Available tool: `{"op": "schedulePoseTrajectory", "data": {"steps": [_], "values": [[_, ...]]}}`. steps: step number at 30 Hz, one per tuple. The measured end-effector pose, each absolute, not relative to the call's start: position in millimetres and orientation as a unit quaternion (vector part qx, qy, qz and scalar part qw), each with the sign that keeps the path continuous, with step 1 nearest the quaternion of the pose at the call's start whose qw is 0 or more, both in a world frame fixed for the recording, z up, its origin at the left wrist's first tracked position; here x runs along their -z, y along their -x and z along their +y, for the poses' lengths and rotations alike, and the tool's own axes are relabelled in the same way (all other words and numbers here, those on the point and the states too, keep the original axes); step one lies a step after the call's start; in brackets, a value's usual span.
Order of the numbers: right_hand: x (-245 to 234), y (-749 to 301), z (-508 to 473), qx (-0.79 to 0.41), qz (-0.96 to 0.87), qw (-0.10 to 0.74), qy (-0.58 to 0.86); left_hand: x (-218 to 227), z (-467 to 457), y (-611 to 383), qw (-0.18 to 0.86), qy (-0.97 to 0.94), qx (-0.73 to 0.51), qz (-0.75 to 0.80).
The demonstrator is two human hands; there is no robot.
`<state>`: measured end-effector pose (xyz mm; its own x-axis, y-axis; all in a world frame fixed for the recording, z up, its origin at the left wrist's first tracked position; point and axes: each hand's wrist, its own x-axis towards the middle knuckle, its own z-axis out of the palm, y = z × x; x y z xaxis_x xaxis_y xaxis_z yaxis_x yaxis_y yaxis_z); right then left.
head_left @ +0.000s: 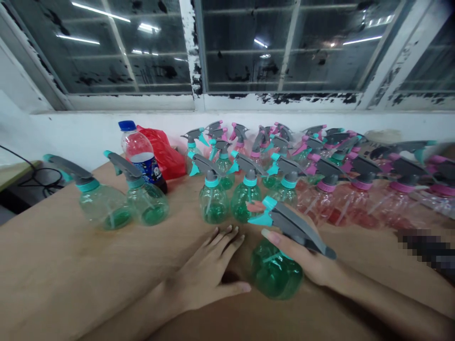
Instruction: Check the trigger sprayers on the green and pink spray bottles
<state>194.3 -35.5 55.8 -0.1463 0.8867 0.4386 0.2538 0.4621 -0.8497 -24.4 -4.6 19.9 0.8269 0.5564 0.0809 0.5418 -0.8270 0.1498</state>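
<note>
My right hand (313,260) grips a green spray bottle (279,274) by its neck, below the grey and turquoise spray head. The bottle is slightly tilted, with green liquid inside; whether its base touches the table I cannot tell. To its left, my left hand (209,270) lies flat on the wooden table (106,279), fingers spread and holding nothing. Just beyond my hands stand more green spray bottles (214,203) with turquoise collars. Pink spray bottles (329,203) continue that row to the right.
Two green spray bottles (147,206) stand apart at the left. Behind them are a drink bottle (145,158) with a blue cap and a red plastic bag (165,156). Several more sprayers crowd the back near the window wall. A dark, pixelated object (430,251) lies at the right.
</note>
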Motion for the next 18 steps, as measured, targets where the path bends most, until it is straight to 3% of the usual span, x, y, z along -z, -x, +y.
{"op": "schedulePoseTrajectory", "data": {"steps": [4, 11, 18], "values": [[-57, -184, -34, -0.297, -0.685, 0.523, 0.411, -41, -17, 26, 0.119, -0.936, -0.055, 0.326], [-62, -127, -25, -0.24, -0.704, 0.553, 0.375, -60, -41, 58, 0.172, -0.893, -0.187, 0.371], [-64, -57, -5, -0.204, -0.709, 0.582, 0.343, -57, -49, 93, 0.124, -0.827, -0.302, 0.458]]}}
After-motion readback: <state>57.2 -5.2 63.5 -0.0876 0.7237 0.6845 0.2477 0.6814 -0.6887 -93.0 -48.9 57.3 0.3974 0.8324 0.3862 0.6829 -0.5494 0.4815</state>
